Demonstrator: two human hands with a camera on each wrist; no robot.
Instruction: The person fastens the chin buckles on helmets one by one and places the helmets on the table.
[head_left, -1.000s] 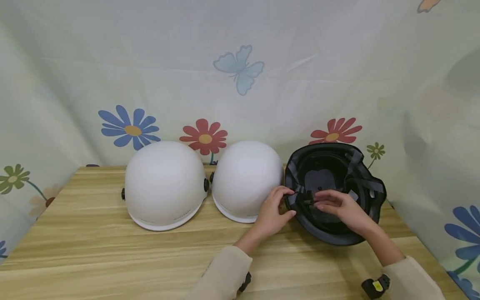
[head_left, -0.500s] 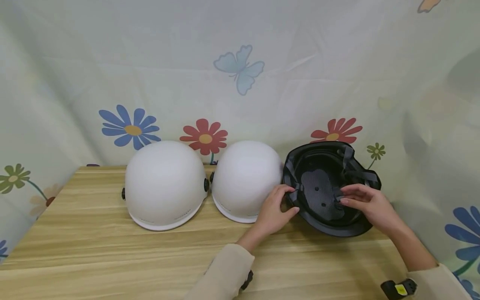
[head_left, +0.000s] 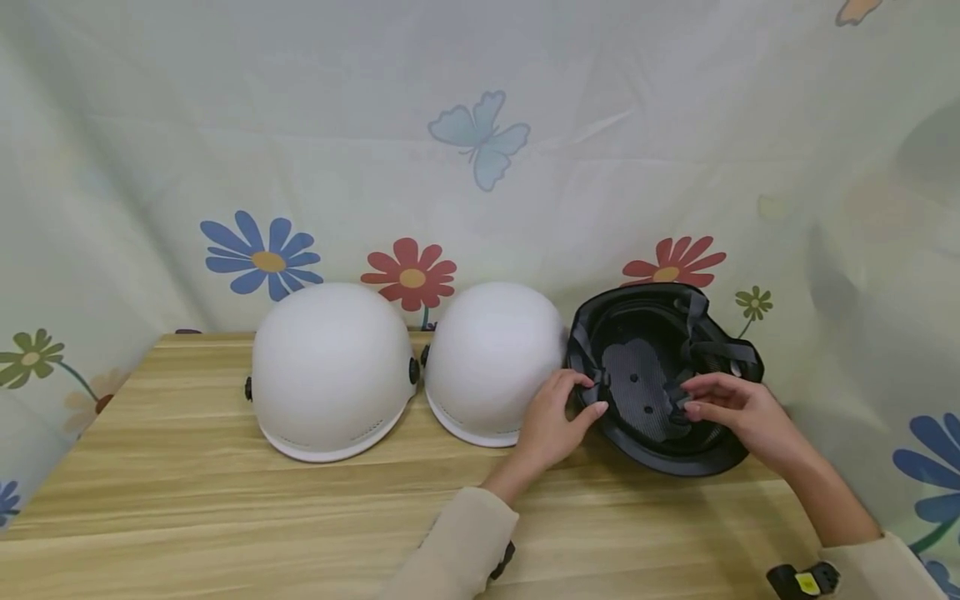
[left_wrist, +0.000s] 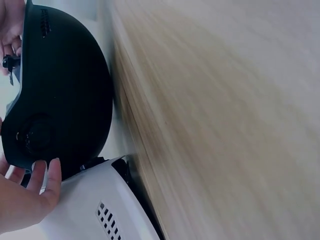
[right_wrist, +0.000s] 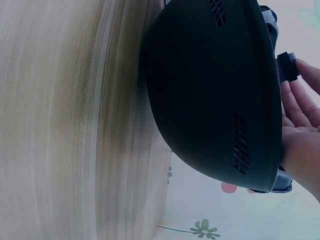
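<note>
A black helmet (head_left: 675, 463) lies upturned at the right of the table, its dark lining and straps showing. My left hand (head_left: 555, 421) grips its left rim, and in the left wrist view the fingertips (left_wrist: 54, 167) touch the outer shell. Over the helmet's right side, my right hand (head_left: 750, 417) pinches a black chin-strap buckle (right_wrist: 287, 66) between thumb and fingers. The strap hangs inside the opening, partly hidden by the fingers. Next to my left hand stands a white helmet (head_left: 495, 362), dome up.
Another white helmet (head_left: 333, 371) sits dome up farther left, with black knobs on its sides. All three stand toward the back of the wooden table (head_left: 300, 525). A flower-printed curtain (head_left: 480, 225) hangs behind and at both sides.
My right hand has moved right, away from the left hand, with the strap end. The black helmet has tilted and shifted slightly. My left hand stays at its rim.
</note>
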